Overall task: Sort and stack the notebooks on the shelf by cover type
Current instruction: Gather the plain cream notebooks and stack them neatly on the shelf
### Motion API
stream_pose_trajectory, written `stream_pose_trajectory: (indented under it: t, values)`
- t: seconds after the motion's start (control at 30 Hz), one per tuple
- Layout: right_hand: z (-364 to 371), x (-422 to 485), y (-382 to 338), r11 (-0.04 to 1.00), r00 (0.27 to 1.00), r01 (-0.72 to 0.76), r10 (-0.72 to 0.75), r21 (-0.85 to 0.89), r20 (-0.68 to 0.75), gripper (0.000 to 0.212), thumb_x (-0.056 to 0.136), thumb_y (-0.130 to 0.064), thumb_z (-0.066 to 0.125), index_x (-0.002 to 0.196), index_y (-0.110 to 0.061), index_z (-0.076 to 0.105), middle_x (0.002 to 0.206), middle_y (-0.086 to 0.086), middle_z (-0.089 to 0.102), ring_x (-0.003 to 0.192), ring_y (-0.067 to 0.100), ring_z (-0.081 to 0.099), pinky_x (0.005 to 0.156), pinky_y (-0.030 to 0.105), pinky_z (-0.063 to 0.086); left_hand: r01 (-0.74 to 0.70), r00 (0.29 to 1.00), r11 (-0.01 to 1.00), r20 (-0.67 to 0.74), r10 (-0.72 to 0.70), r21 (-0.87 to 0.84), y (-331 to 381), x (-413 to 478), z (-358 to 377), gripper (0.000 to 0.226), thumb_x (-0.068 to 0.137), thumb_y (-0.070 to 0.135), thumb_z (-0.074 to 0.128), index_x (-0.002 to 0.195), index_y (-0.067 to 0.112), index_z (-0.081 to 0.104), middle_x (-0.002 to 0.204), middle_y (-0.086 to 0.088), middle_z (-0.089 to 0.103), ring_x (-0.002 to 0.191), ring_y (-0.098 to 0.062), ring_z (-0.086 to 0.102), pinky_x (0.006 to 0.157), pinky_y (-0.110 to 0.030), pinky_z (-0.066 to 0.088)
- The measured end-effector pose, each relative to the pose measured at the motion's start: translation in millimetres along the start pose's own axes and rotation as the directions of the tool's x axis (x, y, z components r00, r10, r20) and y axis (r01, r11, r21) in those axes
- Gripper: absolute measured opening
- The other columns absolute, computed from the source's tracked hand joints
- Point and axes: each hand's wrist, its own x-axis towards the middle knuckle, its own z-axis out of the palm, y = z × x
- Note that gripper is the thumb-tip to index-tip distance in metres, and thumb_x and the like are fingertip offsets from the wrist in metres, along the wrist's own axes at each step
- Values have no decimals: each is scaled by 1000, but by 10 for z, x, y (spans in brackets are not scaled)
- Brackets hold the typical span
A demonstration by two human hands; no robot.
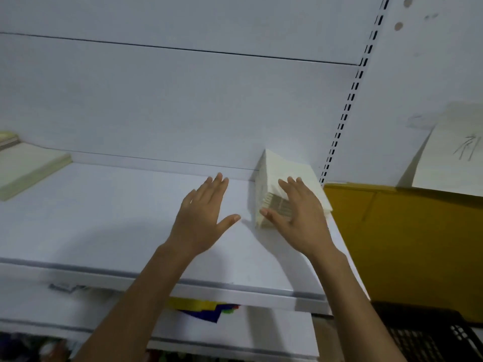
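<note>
A tall stack of cream-covered notebooks (277, 168) stands at the right end of the white shelf (104, 218), close to the back panel. My right hand (298, 218) lies flat against its front and top, fingers spread, thumb on the spines. My left hand (201, 212) hovers open over the bare shelf just left of the stack, not touching it. A second, flatter stack of pale green notebooks (28, 168) lies at the far left of the shelf, partly cut off by the frame edge.
A slotted upright (345, 113) bounds the shelf on the right. Beyond it are a yellow cardboard box (407, 244), a hanging paper sheet (454, 158) and a black crate (428, 335). Lower shelves hold colourful items (203, 309).
</note>
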Motion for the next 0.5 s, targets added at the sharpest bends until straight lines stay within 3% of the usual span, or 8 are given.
stream_pose_trajectory:
  t: [0.1, 0.23, 0.5]
  values:
    - [250, -111, -625, 997, 997, 71, -70, 44, -16, 75, 86, -62, 46, 144, -16, 37, 155, 7, 29, 145, 23, 18, 116, 40, 15, 12, 1000, 985, 24, -16, 173, -367, -441, -280, 72, 93, 57, 31, 151, 20, 7, 159, 4, -2, 146, -14, -4, 117, -38, 5]
    - [719, -348, -1483, 980, 984, 163, -170, 115, 55, 75, 88, -62, 44, 146, -16, 35, 156, 6, 24, 147, 21, 14, 118, 41, 15, 105, 991, 955, 47, -122, 277, -989, -1186, -666, 70, 95, 56, 25, 151, 23, -2, 156, 7, -15, 142, -11, -20, 117, -36, -4]
    - [1629, -938, -3008, 922, 900, 291, -354, 255, 254, 72, 91, -54, 50, 148, -15, 30, 158, 8, 19, 147, 22, 11, 119, 41, 13, 380, 922, 898, -13, -387, 221, -1932, -2749, -1368, 72, 94, 49, 42, 151, 18, 11, 154, 8, -9, 142, -10, -12, 117, -40, 6]
